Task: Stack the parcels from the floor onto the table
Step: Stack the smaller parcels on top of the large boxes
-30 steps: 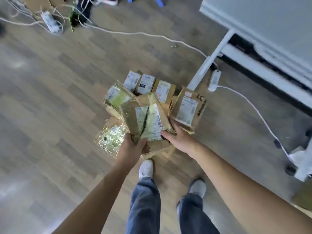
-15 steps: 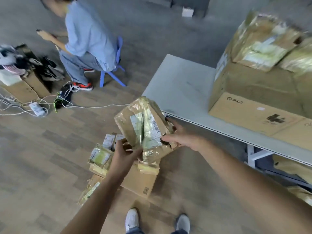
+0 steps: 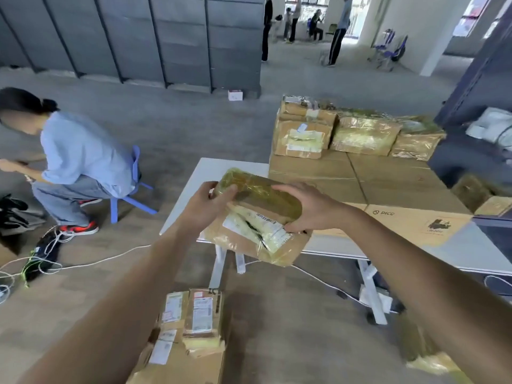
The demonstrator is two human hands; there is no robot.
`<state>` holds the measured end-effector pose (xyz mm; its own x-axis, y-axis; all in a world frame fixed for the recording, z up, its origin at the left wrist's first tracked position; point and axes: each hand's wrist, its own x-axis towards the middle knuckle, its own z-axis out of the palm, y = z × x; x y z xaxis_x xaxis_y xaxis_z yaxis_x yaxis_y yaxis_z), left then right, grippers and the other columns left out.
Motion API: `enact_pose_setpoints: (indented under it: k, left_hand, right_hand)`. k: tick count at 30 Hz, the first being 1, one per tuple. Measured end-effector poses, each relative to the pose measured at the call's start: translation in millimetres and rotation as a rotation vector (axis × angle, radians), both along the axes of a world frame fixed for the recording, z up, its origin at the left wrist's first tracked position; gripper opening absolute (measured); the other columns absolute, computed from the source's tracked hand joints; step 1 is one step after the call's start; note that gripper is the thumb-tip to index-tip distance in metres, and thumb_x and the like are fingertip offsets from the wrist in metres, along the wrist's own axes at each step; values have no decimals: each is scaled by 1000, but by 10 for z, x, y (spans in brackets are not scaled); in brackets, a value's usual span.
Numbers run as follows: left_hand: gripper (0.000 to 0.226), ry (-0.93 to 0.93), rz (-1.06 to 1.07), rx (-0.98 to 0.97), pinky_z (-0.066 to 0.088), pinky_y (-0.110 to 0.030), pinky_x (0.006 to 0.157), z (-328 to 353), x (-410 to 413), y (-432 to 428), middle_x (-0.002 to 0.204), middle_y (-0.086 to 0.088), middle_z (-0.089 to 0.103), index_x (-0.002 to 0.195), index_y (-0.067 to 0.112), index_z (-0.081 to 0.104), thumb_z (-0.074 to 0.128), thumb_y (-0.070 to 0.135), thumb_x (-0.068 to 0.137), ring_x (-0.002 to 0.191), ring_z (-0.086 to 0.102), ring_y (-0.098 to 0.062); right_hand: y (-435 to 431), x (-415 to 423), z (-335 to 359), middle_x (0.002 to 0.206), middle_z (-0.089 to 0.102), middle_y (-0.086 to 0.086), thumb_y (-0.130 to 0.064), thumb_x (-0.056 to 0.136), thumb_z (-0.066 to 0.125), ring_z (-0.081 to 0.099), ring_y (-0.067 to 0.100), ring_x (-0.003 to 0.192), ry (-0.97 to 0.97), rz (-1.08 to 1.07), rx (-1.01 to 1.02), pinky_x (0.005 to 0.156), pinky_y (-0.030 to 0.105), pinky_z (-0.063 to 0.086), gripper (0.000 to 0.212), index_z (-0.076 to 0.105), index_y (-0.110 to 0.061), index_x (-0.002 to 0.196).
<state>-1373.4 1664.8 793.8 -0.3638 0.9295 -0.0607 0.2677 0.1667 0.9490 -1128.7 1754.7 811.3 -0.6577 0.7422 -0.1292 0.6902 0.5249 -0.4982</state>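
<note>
Head view: your left hand (image 3: 206,206) grips the left end of the taped parcel (image 3: 257,236), fingers curled over its top. Your right hand (image 3: 307,209) clasps the right end. The parcel hangs tilted at mid-frame, over the white table (image 3: 210,170) at its near-left edge. At upper right, stacked parcels (image 3: 332,134) sit on a large carton (image 3: 401,184). The floor parcels (image 3: 202,311) lie at bottom centre.

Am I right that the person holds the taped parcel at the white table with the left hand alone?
Not quite: the head view shows the left hand and the right hand both gripping the taped parcel at the white table.
</note>
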Motion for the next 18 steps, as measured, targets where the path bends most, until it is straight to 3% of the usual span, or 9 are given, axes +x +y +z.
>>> enact_pose_setpoints:
  k: [4,9,12,13,15,17,18]
  left_hand:
    - [41,-6,38,-34,44,-28,62,126,538,336,103,-1,63,114,16,53,67,40,83,87,61,-17]
    - [27,25,48,55,49,-32,73,217,1237,640,100,-2,61,105,15,49,64,30,87,90,60,-20]
    - [26,103,76,89,45,-25,63,234,1578,782,94,5,55,106,15,44,61,28,90,85,56,-14]
    - [25,107,82,94,42,-23,61,229,1666,833,93,8,53,106,15,43,60,27,91,84,55,-13]
    - [24,104,88,100,40,-21,59,225,1807,939,92,9,52,107,15,43,59,25,92,86,54,-16]
    - [24,124,76,106,40,-23,61,233,1920,1065,90,13,51,110,16,44,58,24,92,87,53,-16]
    - [24,139,70,109,41,-25,65,242,1967,1140,89,16,51,110,18,44,58,23,92,86,53,-15]
  right_hand:
    - [171,529,212,152,16,-15,-36,65,75,11,11,140,-47,43,145,112,41,26,93,23,-56,140]
    - [454,1219,344,151,-3,-33,-40,72,78,-3,-1,142,3,1,206,115,41,18,91,23,-54,143]
    - [573,1468,323,152,-22,-28,-35,70,82,-12,12,147,59,-132,266,112,45,27,97,22,-53,143]
    - [618,1525,316,153,-25,-24,-32,69,84,-9,20,148,85,-210,256,107,47,38,101,19,-55,143]
    - [708,1628,314,158,-19,-11,-25,69,85,20,33,144,147,-342,137,75,38,58,112,8,-58,143]
    - [805,1710,293,159,-3,0,-20,71,84,57,28,111,172,-377,50,52,23,49,118,-1,-59,142]
    - [861,1746,274,158,2,1,-17,72,82,64,22,92,169,-387,45,47,20,46,119,-4,-59,142]
